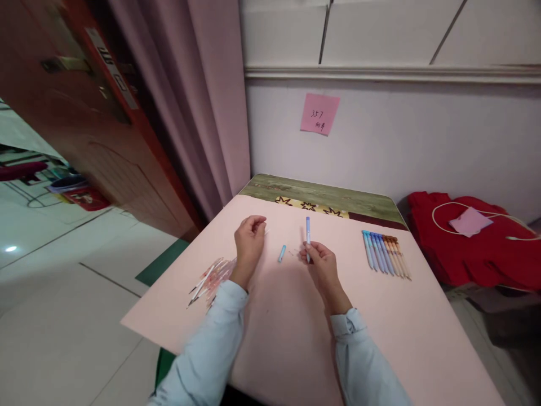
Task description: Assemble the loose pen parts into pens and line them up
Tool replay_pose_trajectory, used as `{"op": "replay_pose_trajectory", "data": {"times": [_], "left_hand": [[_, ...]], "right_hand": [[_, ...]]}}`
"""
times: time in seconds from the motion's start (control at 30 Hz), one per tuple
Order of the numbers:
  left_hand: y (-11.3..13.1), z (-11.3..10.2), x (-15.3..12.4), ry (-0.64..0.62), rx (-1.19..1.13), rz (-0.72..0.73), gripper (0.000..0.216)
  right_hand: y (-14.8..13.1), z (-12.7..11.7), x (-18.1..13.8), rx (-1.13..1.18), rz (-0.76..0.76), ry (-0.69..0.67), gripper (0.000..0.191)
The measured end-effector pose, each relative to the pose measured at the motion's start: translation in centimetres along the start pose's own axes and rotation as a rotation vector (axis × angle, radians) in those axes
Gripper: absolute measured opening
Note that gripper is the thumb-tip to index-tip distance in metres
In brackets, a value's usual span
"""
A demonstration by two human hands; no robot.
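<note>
My right hand [322, 263] is closed around the lower end of a blue pen barrel [308, 232], which points away from me over the pink table cover [287, 327]. A small blue pen cap or tip piece [282, 253] lies on the cover between my hands. My left hand [249, 239] has its fingers curled and pinched together around something thin and pale that I cannot make out. Just left of that wrist lies a loose pile of thin pen refills [210, 280].
A neat row of several blue and orange pens [386, 254] lies at the right of the cover. Behind it shows a green wooden tabletop [321, 194]. A pink sticky note [319, 113] hangs on the wall. Red cloth with a white cable [473, 242] lies right.
</note>
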State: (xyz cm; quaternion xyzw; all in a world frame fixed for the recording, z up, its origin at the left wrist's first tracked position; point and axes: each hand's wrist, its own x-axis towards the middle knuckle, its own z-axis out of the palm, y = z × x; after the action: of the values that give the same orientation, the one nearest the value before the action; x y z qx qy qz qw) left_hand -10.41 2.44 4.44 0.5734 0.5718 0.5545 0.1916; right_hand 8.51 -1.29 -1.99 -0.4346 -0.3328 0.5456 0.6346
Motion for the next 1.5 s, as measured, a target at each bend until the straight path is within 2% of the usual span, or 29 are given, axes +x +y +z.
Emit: {"op": "replay_pose_trajectory", "data": {"times": [0.07,0.13,0.2,0.27,0.4,0.5,0.7,0.8,0.87,0.93,1.07,1.2,1.5], "left_hand": [[-0.7,-2.3,1.6,-0.238,0.376,0.103,0.016],[-1.7,-3.7,2.4,-0.474,0.645,0.102,0.017],[-2.7,-4.2,2.4,-0.599,0.753,0.105,0.021],[-3.6,-4.0,1.9,-0.643,0.778,0.127,0.028],[-4.3,-3.2,1.3,-0.664,0.792,0.146,0.035],[-4.2,-3.6,2.0,-0.626,0.768,0.129,0.034],[-3.5,-8.1,5.1,-0.384,0.771,-0.022,0.027],[-3.3,-10.1,5.9,-0.351,0.797,-0.079,0.023],[-3.2,-10.6,6.1,-0.368,0.807,-0.088,0.019],[-3.2,-10.2,6.0,-0.408,0.813,-0.07,0.017],[-3.8,-7.7,5.6,-0.5,0.825,-0.015,0.016],[-4.8,-5.5,4.8,-0.517,0.857,-0.01,0.018],[-6.0,-3.9,4.9,-0.597,0.859,0.022,0.012]], "right_hand": [[-0.5,-0.2,-0.6,-0.001,0.0,0.02,0.037],[-0.8,-0.4,-1.3,-0.005,-0.011,0.045,0.037],[-0.6,-0.6,-2.1,0.008,-0.027,0.04,0.036],[-0.1,-1.1,-2.9,0.014,-0.03,0.012,0.036],[0.7,-2.1,-4.0,-0.019,-0.012,-0.001,0.038],[0.8,-2.5,-4.1,-0.05,-0.025,0.036,0.041],[1.8,-2.7,-3.6,-0.097,-0.08,0.125,0.043],[2.5,-2.6,-3.4,-0.148,-0.124,0.151,0.044],[2.7,-2.5,-3.3,-0.19,-0.133,0.15,0.045],[2.8,-2.4,-3.3,-0.225,-0.133,0.144,0.045],[2.6,-2.2,-3.5,-0.305,-0.143,0.151,0.043],[2.5,-2.0,-3.8,-0.36,-0.15,0.152,0.041],[1.6,-1.6,-3.9,-0.487,-0.119,0.133,0.032]]}}
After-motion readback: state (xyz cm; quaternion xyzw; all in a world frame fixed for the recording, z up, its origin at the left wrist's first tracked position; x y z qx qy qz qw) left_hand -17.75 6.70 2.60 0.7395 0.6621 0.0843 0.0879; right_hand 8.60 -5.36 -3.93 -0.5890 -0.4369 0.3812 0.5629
